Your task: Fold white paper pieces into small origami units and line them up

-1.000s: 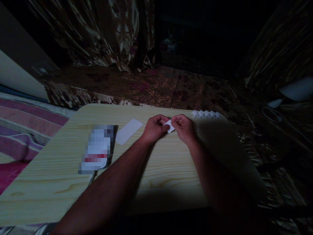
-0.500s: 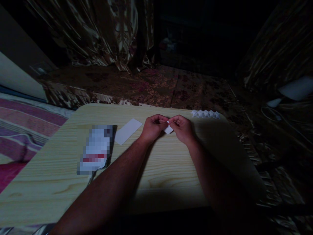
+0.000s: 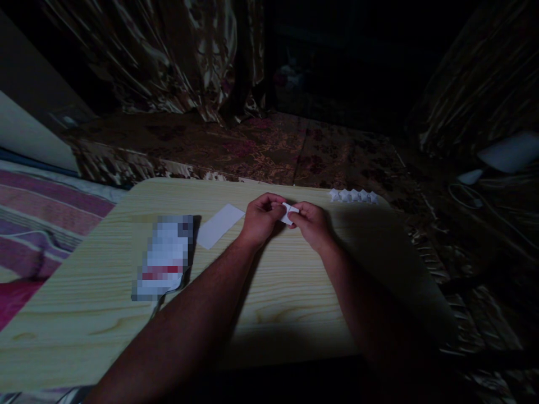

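Observation:
Between my hands is a small folded piece of white paper (image 3: 288, 214), held just over the far half of the wooden table (image 3: 278, 314). My left hand (image 3: 261, 217) pinches its left side, thumb on top. My right hand (image 3: 310, 220) grips the right side with thumb and fingers. A crease or flap line shows on the paper's upper face. Left of my hands a flat white paper strip (image 3: 220, 225) lies slantwise on the table. Several small folded white paper pieces (image 3: 353, 196) stand in a row at the table's far right corner.
A blurred-out flat box-like object (image 3: 164, 255) lies on the table's left, with a cable (image 3: 156, 306) by its near end. Striped bedding (image 3: 50, 207) is beyond the left edge. Patterned cloth and curtains (image 3: 177, 56) hang behind. A pale lamp-like object (image 3: 509, 151) stands at right.
The folded paper has been turned and lifted slightly, so more of its face shows between my thumbs. My hands have shifted a little and their fingertips are farther apart.

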